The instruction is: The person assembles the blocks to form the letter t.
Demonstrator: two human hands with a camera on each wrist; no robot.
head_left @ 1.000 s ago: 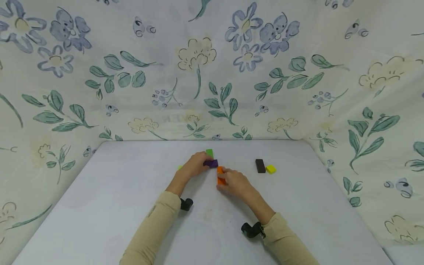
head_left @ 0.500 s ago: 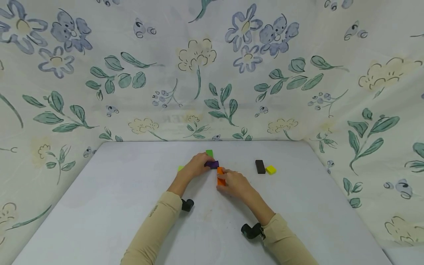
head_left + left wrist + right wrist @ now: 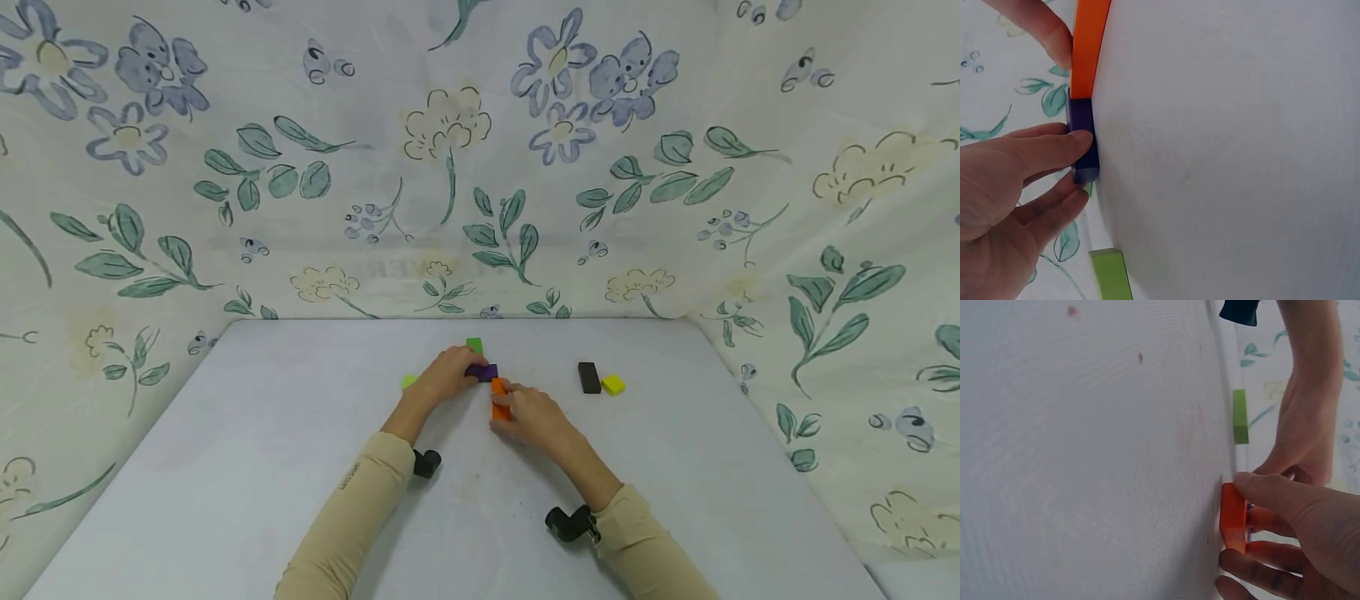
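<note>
My left hand [image 3: 448, 373] pinches a purple block [image 3: 1082, 139] between thumb and fingers, low on the table. My right hand [image 3: 529, 410] grips an orange block [image 3: 500, 400], thumb on its near end and fingers at its far side. In the left wrist view the orange block's end meets the end of the purple one. Just behind the purple block lies a green block [image 3: 474, 345], partly hidden by the left hand. A light green block [image 3: 1110, 274] lies to the left of the left hand, largely covered by the forearm in the head view.
Right of the hands a black block [image 3: 589, 377] lies beside a small yellow block [image 3: 613, 384]. The white table [image 3: 247, 467] ends at a flower-patterned cloth [image 3: 450, 167] at the back and sides. Each wrist carries a black camera [image 3: 570, 522].
The left hand has shifted the purple block slightly to the right and nearer, toward the orange block. The right hand and the orange block have stayed in place.
</note>
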